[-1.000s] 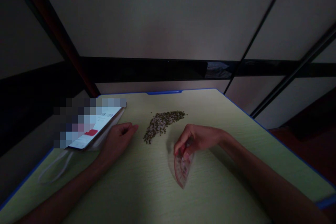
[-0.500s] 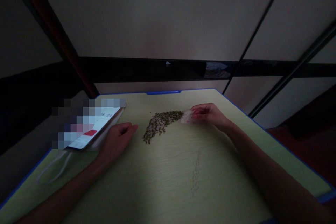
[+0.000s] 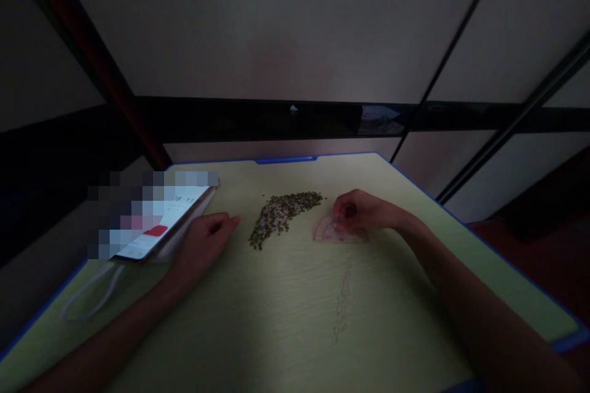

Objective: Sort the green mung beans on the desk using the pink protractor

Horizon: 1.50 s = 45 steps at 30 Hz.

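Observation:
My right hand (image 3: 359, 210) pinches a clear semicircular protractor (image 3: 327, 230) with reddish markings, low over the table or touching it. Left of it lies a curved heap of small dark green beans (image 3: 297, 201), with pale rice-like grains (image 3: 275, 216) mixed in along its middle. Nearer to me, a thin line of pale grains (image 3: 342, 310) runs along the tabletop. My left hand (image 3: 205, 242) rests in a loose fist between the phone and the heap, thumb pointing right, with nothing visible inside it.
A lit phone (image 3: 159, 227), partly pixelated, leans on a pale support at the left, and a white loop of cord (image 3: 94, 307) lies below it. The light wooden table (image 3: 286, 338) has a blue edge and a blue handle (image 3: 286, 160). Cabinet panels (image 3: 276, 24) stand behind.
My right hand has drawn the protractor away from the heap's right end, toward me and slightly right, and its flat edge now shows. My left hand stays in place.

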Motion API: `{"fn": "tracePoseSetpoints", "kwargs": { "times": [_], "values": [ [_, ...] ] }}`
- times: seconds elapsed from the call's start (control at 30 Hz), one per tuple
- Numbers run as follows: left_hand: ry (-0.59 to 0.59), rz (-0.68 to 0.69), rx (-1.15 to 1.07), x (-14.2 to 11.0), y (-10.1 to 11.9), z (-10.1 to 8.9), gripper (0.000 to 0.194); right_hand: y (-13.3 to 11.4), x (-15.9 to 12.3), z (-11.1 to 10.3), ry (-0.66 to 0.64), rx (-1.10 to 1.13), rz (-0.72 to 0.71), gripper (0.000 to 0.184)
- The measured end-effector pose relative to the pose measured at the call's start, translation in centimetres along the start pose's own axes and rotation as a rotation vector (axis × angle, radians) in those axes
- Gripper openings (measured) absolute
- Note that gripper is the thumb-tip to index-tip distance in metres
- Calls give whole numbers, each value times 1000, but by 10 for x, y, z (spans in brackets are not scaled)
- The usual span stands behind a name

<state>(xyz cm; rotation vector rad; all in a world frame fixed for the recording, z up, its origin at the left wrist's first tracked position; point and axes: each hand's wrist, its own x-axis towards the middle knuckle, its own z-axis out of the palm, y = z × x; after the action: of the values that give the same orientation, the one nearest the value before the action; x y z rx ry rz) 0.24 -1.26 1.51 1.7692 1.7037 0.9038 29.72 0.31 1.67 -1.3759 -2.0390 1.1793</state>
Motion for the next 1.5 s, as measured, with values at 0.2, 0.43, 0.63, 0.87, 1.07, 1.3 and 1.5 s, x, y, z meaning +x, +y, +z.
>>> {"fn": "tracePoseSetpoints", "kwargs": {
  "times": [0.2, 0.43, 0.63, 0.87, 1.07, 1.3, 1.5],
  "values": [
    [-9, -14, 30, -1, 2, -1, 34, -14, -10, 2, -187, -81, 4, 19],
    [-36, -47, 47, -4, 8, -2, 33, -26, -13, 12, -424, -134, 52, 21],
    [-19, -42, 56, -2, 5, -2, 34, -38, -18, 22, -547, -225, 42, 20],
    [-5, -50, 64, 1, 3, -1, 34, -57, -26, 34, -668, -404, -53, 22],
    [3, -50, 61, 0, 1, -1, 35, -52, -24, 37, -708, -253, -84, 21],
    [10, -51, 59, 2, 3, -1, 35, -49, -12, 48, -509, -105, -240, 27],
    [26, -46, 56, 0, 5, -1, 35, -60, -19, 55, -699, -67, -317, 33]
  ]
}}
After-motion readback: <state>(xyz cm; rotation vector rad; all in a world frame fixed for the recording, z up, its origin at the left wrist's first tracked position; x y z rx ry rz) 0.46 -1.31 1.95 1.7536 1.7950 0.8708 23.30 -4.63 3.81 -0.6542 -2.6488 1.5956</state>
